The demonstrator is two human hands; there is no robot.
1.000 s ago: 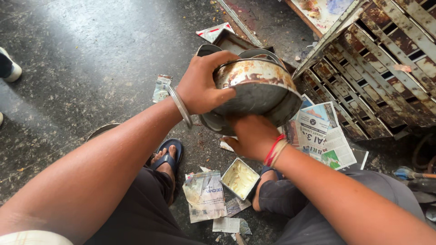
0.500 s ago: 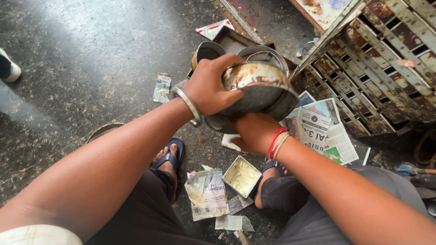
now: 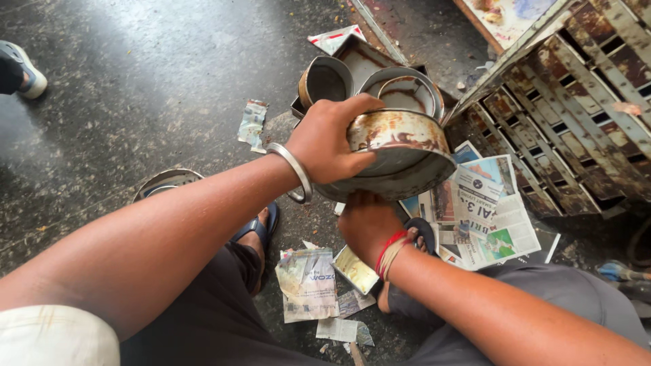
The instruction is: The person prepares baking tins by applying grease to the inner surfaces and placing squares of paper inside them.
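A round, rusty metal baking tin (image 3: pixel 400 152) is held upside down above the floor. My left hand (image 3: pixel 329 139), with a steel bangle on the wrist, grips its near side from above. My right hand (image 3: pixel 366 224), with red and pale threads at the wrist, reaches up under the tin; its fingers are hidden beneath it. Just behind the tin stand more round tins (image 3: pixel 403 91) and a smaller one (image 3: pixel 324 80) inside a dark tray.
Newspaper sheets (image 3: pixel 485 210) lie on the dark floor to the right, with paper scraps (image 3: pixel 308 281) and a small square tin (image 3: pixel 354 270) between my sandalled feet. A rusty metal rack (image 3: pixel 569 108) leans at right. A round lid (image 3: pixel 166 181) lies at left; another person's shoe (image 3: pixel 24 68) far left.
Both hands have lowered and tipped the tin slightly, uncovering the round tins behind it. My left hand has shifted its grip along the rim.
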